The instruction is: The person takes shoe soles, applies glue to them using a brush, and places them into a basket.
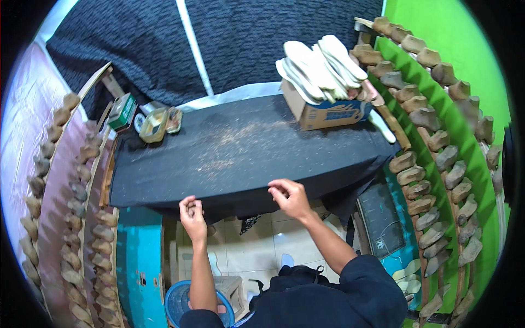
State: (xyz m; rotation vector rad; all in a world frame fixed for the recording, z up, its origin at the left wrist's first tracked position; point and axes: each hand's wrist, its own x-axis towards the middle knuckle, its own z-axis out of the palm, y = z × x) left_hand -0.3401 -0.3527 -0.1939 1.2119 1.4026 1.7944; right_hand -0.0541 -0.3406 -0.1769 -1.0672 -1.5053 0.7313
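My left hand [193,214] is raised just in front of the near edge of a table draped in black cloth [262,158]. Its fingers are loosely curled, the thumb stands a little off them, and nothing shows in its grasp. Farther right, my right hand [291,198] hovers at the same edge with bent fingers and the thumb apart, holding nothing that I can see. Pale shavings or crumbs [227,145] lie scattered over the middle of the cloth.
White shoe-sole shapes [314,68] are heaped on a cardboard box [328,116] at the table's back right. A green box [122,111] and a small basket [153,126] stand back left. Shoe lasts [429,117] line racks on both sides. A blue basin [176,306] sits below.
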